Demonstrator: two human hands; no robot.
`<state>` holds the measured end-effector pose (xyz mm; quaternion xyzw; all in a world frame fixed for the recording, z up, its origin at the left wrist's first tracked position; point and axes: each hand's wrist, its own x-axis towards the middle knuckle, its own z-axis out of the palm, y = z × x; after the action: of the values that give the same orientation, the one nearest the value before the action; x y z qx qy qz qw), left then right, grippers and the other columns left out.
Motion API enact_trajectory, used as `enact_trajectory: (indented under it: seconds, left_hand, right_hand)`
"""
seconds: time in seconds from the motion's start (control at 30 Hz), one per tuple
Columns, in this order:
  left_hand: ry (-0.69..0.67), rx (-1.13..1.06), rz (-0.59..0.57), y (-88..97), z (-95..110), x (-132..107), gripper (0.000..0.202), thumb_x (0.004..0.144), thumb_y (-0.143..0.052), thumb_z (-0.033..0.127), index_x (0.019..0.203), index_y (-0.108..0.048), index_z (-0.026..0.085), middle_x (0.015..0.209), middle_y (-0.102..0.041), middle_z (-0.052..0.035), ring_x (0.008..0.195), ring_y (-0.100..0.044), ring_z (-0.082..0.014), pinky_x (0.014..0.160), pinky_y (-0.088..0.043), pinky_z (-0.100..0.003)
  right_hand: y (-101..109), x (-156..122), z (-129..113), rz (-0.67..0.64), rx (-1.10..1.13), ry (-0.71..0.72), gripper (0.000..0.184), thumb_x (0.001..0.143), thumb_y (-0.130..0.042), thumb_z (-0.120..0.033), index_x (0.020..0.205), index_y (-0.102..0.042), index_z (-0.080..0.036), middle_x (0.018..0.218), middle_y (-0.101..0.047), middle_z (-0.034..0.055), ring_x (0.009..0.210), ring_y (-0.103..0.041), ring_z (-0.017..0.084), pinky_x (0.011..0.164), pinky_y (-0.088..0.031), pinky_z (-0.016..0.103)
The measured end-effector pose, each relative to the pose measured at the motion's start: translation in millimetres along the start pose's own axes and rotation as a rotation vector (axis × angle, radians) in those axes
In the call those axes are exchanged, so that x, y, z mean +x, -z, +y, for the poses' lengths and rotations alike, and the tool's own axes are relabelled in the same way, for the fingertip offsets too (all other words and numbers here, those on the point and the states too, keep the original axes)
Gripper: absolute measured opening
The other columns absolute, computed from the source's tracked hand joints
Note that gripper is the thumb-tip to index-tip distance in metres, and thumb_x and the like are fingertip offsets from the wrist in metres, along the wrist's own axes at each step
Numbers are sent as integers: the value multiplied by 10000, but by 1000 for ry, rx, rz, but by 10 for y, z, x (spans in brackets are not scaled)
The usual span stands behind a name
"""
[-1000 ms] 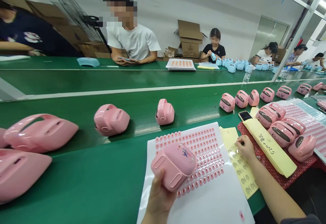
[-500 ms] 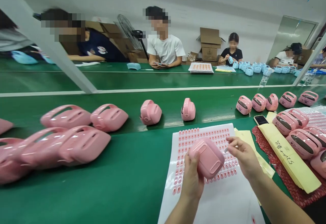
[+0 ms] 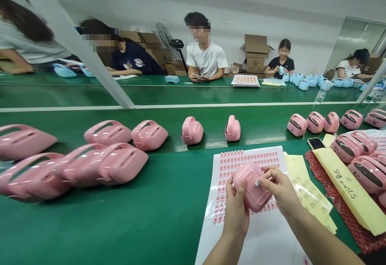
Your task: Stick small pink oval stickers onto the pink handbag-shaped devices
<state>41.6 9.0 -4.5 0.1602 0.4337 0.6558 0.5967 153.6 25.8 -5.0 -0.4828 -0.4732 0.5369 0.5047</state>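
Spanning the view, green bench (image 3: 144, 224), pink shells (image 3: 117, 164) crowding its left, white sticker sheet (image 3: 265, 233) at front, yellow sheets (image 3: 304, 184) beside it, pink case (image 3: 253, 188) over the sheet, left grip (image 3: 237, 212) closed round it, right grip (image 3: 279, 190) pinching its top.

The only writing that can be made out is a handwritten line in dark ink on the long pale-yellow paper strip (image 3: 356, 200) at 4 o'clock on the bench. It runs lengthwise along the strip. It seems to begin with digits and a plus sign, roughly "5210+", followed by a character too cramped to read.

The brown cardboard boxes (image 3: 255, 52) at 1 o'clock carry dark print too small to read. The white sheet of pink oval stickers (image 3: 241, 158) at 5 o'clock shows marks too fine to tell. The rounded pink plastic case (image 3: 253, 186), gripped between the left hand (image 3: 237, 206) and right hand (image 3: 279, 190), shows nothing legible.
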Motion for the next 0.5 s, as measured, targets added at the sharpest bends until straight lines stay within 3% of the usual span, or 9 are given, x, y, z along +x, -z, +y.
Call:
enact_trajectory:
  seconds: [0.33,0.5]
  left_hand:
    - [2,-41,15,-6,-4,12,564,502,-802,474,947,-560,227,888,-618,-17,915,-604,-265,778,-491,-381]
    - [2,-47,12,4,12,12,569,513,-797,478,964,-563,223,889,-611,-19,931,-594,-264,792,-487,-381]
  right_hand:
    - [-36,-10,68,46,-30,111,131,656,-706,-350,632,-683,-222,933,-576,63,1100,-480,264,847,-409,341]
    - [-131,-46,43,155,-59,201,146,684,-675,-341,613,-645,-217,927,-556,56,1054,-500,242,864,-406,344]
